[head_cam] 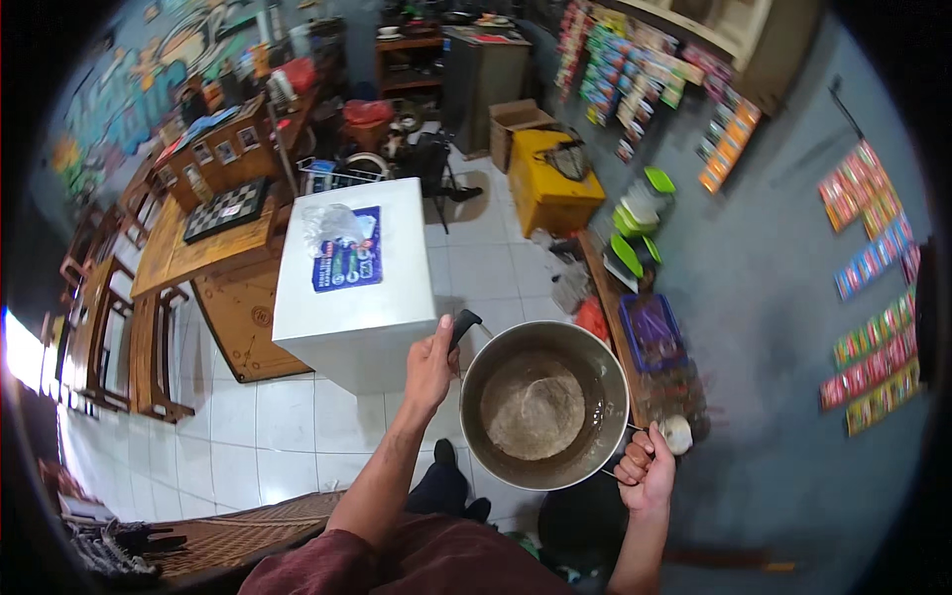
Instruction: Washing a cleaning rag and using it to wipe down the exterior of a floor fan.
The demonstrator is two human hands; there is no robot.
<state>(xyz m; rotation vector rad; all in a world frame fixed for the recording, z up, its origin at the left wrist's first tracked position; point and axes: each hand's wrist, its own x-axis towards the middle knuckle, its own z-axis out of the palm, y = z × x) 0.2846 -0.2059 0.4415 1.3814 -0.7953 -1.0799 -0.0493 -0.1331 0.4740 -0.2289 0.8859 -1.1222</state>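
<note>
A metal cooking pot [474, 398] is held up in front of my body, between both hands. Clear liquid [587, 409], apparently water, covers its bottom, where a pale round patch shows through. My left hand [433, 364] is wrapped around a black side handle [465, 325], thumb pointing up. On the opposite side, my right hand [645, 467] grips the other handle, whose metal wire shows beside the rim; the fingers hide the rest. Just beyond my left hand stands a white chest-like appliance [401, 297], with a clear plastic bag [332, 223] lying on top.
A wooden ledge [599, 286] along the right wall carries a blue basket [654, 331] and green-lidded containers [632, 216]. Farther off are a yellow box [554, 182] and a cardboard box [513, 123]. Wooden tables and benches [145, 349] stand left; a woven seat [245, 532] is close by.
</note>
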